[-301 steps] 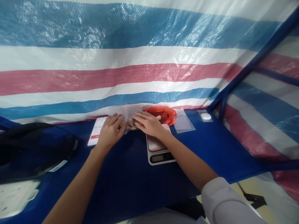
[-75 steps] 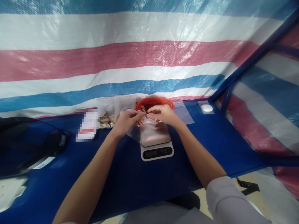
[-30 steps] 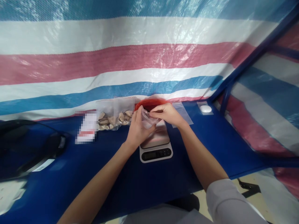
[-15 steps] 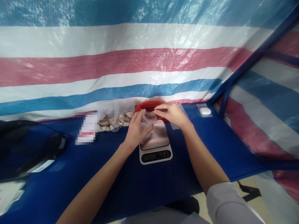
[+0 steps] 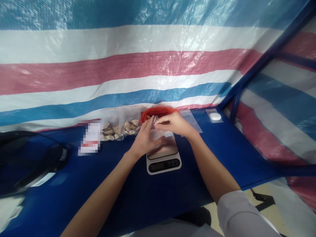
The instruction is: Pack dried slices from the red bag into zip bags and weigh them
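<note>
With fingers of left hand [image 5: 145,138] curved round clear bag [image 5: 156,134], above scale [image 5: 164,165]; with those of right hand [image 5: 174,123] pinched at its mouth. Probably light, limp, slippery — take hold at opposite rim edges, keeping film spread.

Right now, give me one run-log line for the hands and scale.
left hand: against clear bag | right hand: pinching same bag | scale: beneath hands | filled bags: left of scale

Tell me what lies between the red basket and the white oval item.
In the head view, flat clear plastic beside the red basket, then blue tabletop.
</note>
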Available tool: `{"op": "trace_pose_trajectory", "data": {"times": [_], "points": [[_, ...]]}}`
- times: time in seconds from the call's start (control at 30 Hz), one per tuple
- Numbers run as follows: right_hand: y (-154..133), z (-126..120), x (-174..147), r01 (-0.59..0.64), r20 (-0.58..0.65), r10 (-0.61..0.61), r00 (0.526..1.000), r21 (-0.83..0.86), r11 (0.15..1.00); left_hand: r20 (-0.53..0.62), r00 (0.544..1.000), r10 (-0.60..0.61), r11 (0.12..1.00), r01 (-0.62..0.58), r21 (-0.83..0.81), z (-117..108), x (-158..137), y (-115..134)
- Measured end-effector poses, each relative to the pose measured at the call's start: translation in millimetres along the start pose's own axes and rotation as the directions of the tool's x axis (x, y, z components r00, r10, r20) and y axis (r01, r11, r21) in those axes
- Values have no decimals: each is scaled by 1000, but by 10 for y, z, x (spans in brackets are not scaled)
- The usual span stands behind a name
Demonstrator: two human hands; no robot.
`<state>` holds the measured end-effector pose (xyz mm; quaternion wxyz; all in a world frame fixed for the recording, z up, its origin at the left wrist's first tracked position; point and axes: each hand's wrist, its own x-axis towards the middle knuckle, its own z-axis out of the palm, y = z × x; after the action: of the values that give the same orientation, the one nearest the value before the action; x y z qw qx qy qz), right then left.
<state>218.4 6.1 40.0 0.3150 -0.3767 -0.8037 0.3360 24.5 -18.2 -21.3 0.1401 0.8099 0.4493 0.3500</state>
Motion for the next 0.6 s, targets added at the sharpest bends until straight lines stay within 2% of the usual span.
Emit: {"op": "trace_pose_trajectory", "data": {"times": [0.1, 0.2, 0.3, 0.43, 0.6], "points": [[75, -18, -2, -46, -21, 55, 998, 292, 955, 68, 996, 61, 998, -62, 19, -5, -22, -66], [99, -5, 5, -72, -20, 86, 996, 390, 918, 52, 996, 69, 997, -71, 41, -22, -22, -49], [71, 51, 22, -60, -9, 68, 998, 382, 922, -30, 999, 43, 998, -42, 44, -24, -5, 44], [16, 132, 41, -25, -12, 30, 999, 287, 957, -121, 992, -21, 999, 25, 30, -2, 16, 136], [43, 85, 27, -13, -79, 35, 996, 255, 967, -165, 985, -41, 999, 45, 16, -31, 35, 126]]}}
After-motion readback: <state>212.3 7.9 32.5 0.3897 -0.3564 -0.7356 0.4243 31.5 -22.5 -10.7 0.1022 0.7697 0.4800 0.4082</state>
